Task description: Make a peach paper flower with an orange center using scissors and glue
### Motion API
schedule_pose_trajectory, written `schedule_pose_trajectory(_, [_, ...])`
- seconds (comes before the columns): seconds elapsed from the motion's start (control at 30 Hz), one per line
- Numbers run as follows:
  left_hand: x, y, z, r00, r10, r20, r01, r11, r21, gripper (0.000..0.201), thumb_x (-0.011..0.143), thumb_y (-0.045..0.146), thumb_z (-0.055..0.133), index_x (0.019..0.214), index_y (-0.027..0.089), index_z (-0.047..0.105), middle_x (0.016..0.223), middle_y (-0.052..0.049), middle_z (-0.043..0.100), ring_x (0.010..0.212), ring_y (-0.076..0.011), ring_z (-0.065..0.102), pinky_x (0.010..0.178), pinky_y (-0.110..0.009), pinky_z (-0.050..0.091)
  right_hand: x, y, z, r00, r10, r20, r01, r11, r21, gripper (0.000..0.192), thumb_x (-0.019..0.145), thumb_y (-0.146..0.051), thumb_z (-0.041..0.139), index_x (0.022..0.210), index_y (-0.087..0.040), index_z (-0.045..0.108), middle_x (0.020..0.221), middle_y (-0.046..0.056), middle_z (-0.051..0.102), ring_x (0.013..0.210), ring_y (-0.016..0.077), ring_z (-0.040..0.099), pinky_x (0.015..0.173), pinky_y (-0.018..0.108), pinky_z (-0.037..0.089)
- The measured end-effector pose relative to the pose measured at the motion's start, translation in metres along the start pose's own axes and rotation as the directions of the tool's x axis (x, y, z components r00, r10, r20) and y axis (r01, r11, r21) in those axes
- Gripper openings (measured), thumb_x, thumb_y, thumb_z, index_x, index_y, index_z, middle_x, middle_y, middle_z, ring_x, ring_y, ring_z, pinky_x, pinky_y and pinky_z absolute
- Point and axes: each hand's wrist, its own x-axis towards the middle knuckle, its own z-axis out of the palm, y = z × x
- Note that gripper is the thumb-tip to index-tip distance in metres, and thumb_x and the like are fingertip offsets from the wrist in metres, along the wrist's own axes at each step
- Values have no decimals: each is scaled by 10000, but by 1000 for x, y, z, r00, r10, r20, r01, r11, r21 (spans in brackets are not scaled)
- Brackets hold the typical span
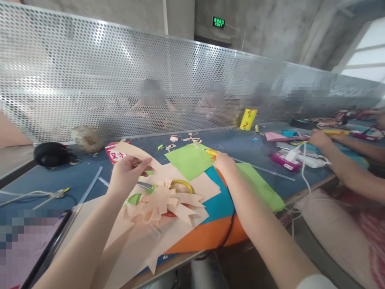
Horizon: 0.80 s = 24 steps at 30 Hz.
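Note:
My left hand (128, 172) pinches a curved strip of peach paper (132, 150) above a peach paper flower (164, 202) that lies on peach sheets. Scissors with yellow handles (180, 185) lie just right of the flower. My right hand (224, 162) reaches across a green sheet (189, 160) and closes on a small yellow tool (211, 152) at its far edge. Blue and orange sheets (216, 224) lie under my right forearm.
A perforated metal screen (90, 80) walls off the back of the blue table (84, 176). A black object (51, 154), a brown lump (87, 138) and a yellow cup (248, 119) stand along it. Another person's arms (345, 160) work at the right. A tablet (27, 241) lies near left.

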Motion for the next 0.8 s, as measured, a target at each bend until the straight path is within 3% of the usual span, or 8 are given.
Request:
schedule_pose_trajectory(0.17, [1,0,-3,999,-9,-38,7,999,-40,198,669,323,694,733,157,605,704,-15,672,642,-171,655,540,-249,494,11,8,-3,995,58,84,-72,980,183,291,889,-296,524,1149,-166,535,1163,87,551,981,202,573,816,397,494])
schedule_pose_trajectory(0.3, [2,0,-6,997,-14,-73,8,996,-85,206,673,317,695,766,163,596,744,-18,687,641,-181,666,531,-255,489,19,15,-17,990,79,120,-124,893,433,311,880,-298,539,1145,-135,538,1154,106,552,977,207,575,817,390,493])
schedule_pose_trajectory(0.4, [2,2,-5,994,-17,-113,4,993,-118,204,685,312,685,786,169,580,757,-20,682,609,-170,664,527,-257,484,19,14,-25,988,22,151,-117,744,658,313,886,-303,529,1158,-148,528,1155,94,552,971,206,577,808,400,498])
schedule_pose_trajectory(0.53, [1,6,-4,984,-6,-176,-22,988,-155,192,710,314,657,806,174,566,755,-19,663,588,-156,659,530,-256,482,10,3,-31,973,-178,144,-47,459,887,255,903,-265,491,1121,-144,542,1118,83,576,936,187,593,779,367,512])
schedule_pose_trajectory(0.67, [-1,10,-7,976,38,-214,-78,980,-182,233,704,318,655,867,179,563,734,-9,648,593,-157,659,531,-252,482,-5,-12,-30,924,-369,100,-21,211,977,182,801,-75,452,888,-153,592,984,96,654,833,156,631,658,245,524])
schedule_pose_trajectory(0.8, [1,10,-10,962,90,-259,-136,977,-164,306,606,287,736,848,153,605,720,-22,659,605,-159,652,494,-222,456,-24,-25,-21,865,-497,68,-32,81,996,98,737,-139,500,815,-169,551,927,100,687,606,137,619,476,229,469])
